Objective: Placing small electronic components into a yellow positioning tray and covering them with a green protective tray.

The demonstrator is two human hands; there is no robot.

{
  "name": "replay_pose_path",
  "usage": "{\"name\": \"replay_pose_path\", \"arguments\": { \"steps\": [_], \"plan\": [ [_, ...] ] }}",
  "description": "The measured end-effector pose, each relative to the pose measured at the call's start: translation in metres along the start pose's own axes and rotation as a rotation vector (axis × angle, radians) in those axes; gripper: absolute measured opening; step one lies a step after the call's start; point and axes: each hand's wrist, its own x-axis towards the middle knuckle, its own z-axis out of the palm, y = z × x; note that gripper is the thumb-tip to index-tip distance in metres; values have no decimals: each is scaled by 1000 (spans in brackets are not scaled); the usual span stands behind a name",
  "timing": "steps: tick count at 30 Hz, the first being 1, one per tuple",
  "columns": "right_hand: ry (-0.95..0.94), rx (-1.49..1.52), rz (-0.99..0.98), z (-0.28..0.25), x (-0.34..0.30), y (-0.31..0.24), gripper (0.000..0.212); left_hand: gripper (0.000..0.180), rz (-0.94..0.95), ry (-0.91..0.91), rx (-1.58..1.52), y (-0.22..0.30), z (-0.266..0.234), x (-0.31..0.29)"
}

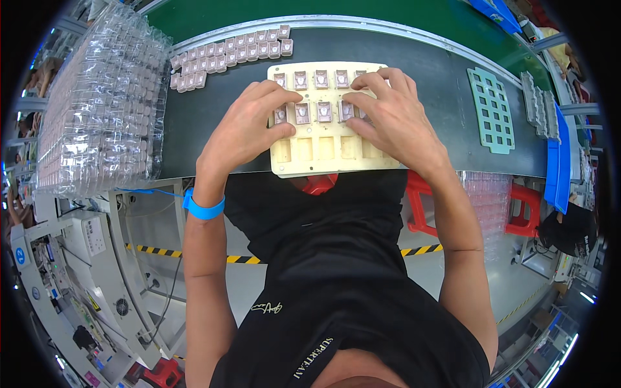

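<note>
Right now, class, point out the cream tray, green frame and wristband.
Cream tray (319, 130), head view: bare strip between rows.
Green frame (500, 148), head view: lower rim.
Wristband (206, 210), head view: middle of strap.

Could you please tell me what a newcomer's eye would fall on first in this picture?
Probably the cream tray near the centre, partly filled with small pinkish parts, with the left hand and right hand at its two sides. Next might come the tall stack of clear plastic trays at the left, then the mint-green frame lying to the right.
</note>
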Motion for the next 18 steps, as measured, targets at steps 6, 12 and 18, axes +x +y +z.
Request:
{"name": "replay_pose_path", "arguments": {
  "steps": [6, 12, 18],
  "plan": [
    [37, 15, 33, -8, -10, 4, 33, 37, 87, 82, 86, 6, 4, -2],
    [-53, 74, 180, -12, -22, 17, 36, 32, 101, 132, 129, 5, 12, 1],
    [-72, 140, 248, -5, -16, 15, 33, 27, 208, 207, 143, 4, 18, 0]
  ]
}}
